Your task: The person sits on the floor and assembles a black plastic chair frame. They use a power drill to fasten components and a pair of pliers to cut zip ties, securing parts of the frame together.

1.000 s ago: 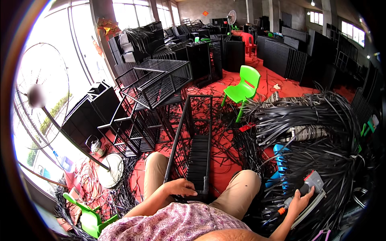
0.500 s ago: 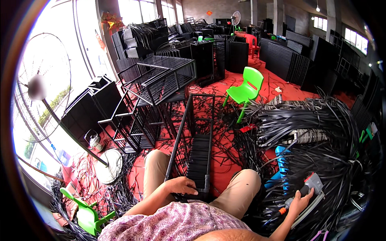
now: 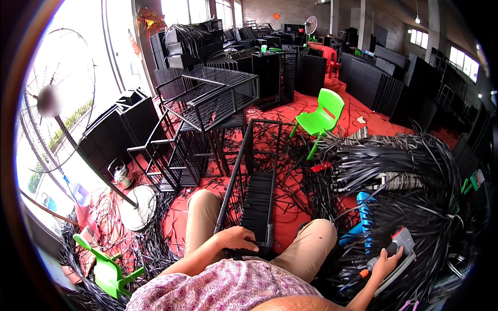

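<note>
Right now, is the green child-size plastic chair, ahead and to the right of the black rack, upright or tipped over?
Upright: the green plastic chair stands with its legs down on the red floor, its backrest rising above the seat.

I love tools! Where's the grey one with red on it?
The grey tool is at the head view's lower right, in the right hand, beside black strips.

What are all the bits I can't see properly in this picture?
All in the head view:
Beneath the left hand, at the black frame's near end: the hand covers it.
Palm of the right hand, by the grey tool: turned away.
Part of the blue thing: black strips hide it.
Middle of the left-side fan: blurred.
Pink thing: cut off by the lower edge.
</note>
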`<state>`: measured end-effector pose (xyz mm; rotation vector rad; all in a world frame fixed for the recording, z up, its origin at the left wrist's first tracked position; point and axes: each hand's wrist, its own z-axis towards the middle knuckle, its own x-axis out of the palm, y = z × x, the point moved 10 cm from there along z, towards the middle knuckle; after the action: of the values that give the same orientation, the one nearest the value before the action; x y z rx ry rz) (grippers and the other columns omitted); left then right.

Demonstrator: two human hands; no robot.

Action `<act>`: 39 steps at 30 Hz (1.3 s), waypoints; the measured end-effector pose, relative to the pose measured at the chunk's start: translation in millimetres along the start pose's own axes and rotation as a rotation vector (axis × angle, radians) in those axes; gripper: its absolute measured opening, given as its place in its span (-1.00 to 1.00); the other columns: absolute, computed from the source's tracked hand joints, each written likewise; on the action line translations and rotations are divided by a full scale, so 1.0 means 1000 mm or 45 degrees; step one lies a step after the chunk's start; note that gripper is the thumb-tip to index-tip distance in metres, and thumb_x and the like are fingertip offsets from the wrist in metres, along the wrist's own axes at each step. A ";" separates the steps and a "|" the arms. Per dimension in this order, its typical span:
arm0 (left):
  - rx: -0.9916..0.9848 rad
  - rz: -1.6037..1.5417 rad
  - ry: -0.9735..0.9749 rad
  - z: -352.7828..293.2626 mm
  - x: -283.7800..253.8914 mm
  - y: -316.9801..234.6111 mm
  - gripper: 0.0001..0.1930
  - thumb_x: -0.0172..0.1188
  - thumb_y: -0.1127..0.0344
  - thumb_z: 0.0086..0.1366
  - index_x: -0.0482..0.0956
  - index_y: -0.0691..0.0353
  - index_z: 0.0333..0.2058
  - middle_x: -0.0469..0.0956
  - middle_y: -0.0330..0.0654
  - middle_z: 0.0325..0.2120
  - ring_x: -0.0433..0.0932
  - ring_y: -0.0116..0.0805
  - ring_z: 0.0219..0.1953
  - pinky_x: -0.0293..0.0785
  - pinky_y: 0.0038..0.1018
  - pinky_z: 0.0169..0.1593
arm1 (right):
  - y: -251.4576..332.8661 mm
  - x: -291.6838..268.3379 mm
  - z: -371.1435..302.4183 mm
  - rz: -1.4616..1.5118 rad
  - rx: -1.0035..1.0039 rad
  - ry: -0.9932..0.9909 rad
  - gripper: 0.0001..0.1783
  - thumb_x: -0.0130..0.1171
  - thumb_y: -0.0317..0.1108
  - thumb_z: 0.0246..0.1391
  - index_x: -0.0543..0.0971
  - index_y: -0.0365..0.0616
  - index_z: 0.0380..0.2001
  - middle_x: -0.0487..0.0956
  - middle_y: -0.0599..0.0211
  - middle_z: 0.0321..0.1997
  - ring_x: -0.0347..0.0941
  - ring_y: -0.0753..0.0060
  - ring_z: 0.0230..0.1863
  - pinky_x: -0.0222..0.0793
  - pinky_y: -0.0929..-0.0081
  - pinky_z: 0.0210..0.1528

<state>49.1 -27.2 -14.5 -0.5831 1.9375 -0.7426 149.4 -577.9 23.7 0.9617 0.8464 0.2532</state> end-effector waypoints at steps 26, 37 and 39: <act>0.153 0.279 -0.183 -0.012 -0.009 -0.001 -0.41 0.28 -0.28 0.18 0.68 0.22 -0.23 0.66 0.03 -0.34 0.65 0.05 -0.25 0.52 -0.16 -0.16 | -0.006 0.001 0.006 -0.104 -0.056 -0.042 -0.16 0.23 -0.38 0.04 0.19 -0.31 0.39 0.47 -0.28 0.22 0.48 -0.27 0.14 0.37 0.09 0.18; 0.075 0.276 -0.134 -0.005 -0.003 0.009 -0.38 0.29 -0.30 0.18 0.66 0.24 -0.19 0.65 0.07 -0.34 0.65 0.09 -0.25 0.52 -0.15 -0.16 | -0.003 0.002 0.003 -0.086 -0.020 -0.021 -0.16 0.26 -0.39 0.07 0.19 -0.28 0.39 0.46 -0.27 0.25 0.47 -0.26 0.18 0.35 0.12 0.20; 0.055 0.282 -0.130 -0.007 0.000 0.010 -0.38 0.28 -0.31 0.18 0.66 0.23 -0.19 0.65 0.07 -0.36 0.65 0.09 -0.25 0.52 -0.14 -0.16 | -0.004 0.003 0.003 -0.060 0.003 0.011 -0.16 0.26 -0.39 0.06 0.19 -0.28 0.39 0.45 -0.26 0.27 0.46 -0.27 0.19 0.35 0.13 0.21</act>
<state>42.0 -18.1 -19.2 -0.3655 1.8505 -0.6008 152.9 -580.5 19.9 0.9422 0.8760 0.2159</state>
